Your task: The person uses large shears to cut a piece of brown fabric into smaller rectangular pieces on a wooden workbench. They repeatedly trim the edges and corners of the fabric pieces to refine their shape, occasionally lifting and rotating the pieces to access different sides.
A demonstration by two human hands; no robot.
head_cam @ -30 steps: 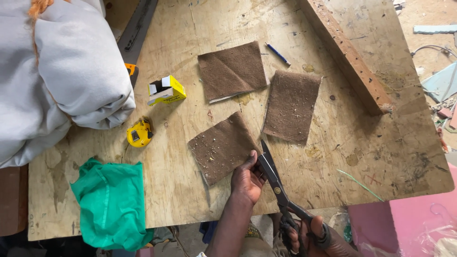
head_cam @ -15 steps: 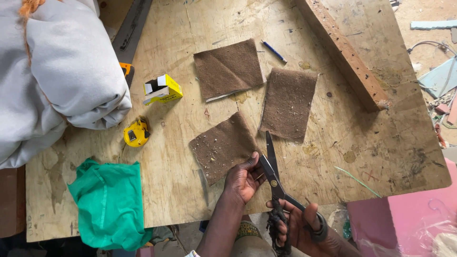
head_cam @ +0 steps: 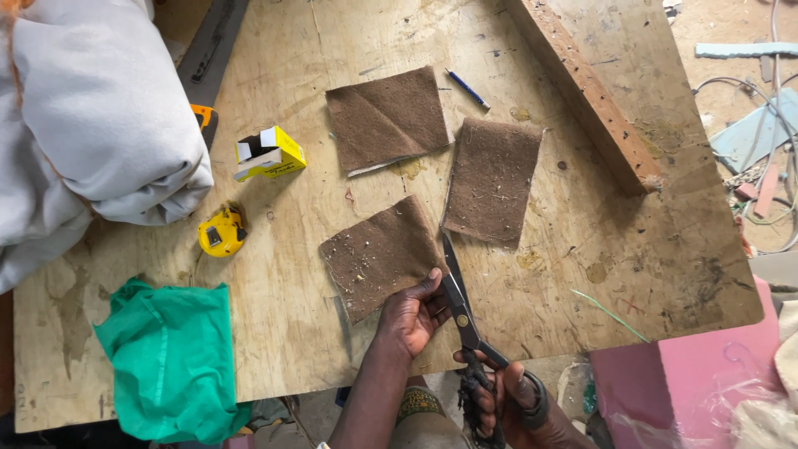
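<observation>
Head view: looking straight down on a workbench, both hands at the near edge.
Surface: plywood board (head_cam: 274, 333), pale, stained and scratched, littered with specks and fibres; its right corner hangs over the floor.
Left hand (head_cam: 413, 316): pressed flat on the near corner of the closest brown felt piece (head_cam: 378, 254), pinning it to the board.
Right hand (head_cam: 507, 403): fingers closed through the loops of the scissors (head_cam: 460, 303), just off the board's near edge.
Scissors: dark blades lying close together, tip pointing away, running along the right edge of the held felt.
Other felt: second brown piece (head_cam: 490, 181) just to the right, third brown piece (head_cam: 386, 119) farther back; all three apart from one another.
Board clutter: blue pen (head_cam: 467, 88) beyond the felt, small yellow box (head_cam: 268, 153) and yellow tape measure (head_cam: 221, 232) to the left, green cloth (head_cam: 170, 362) at the near left corner, grey fabric bundle (head_cam: 83, 116) at far left.
Timber: long wooden batten (head_cam: 586, 87) lying diagonally across the right side.
Room: dusty floor with cables and scraps at right; pink sheet (head_cam: 690, 374) below the board's right corner.
</observation>
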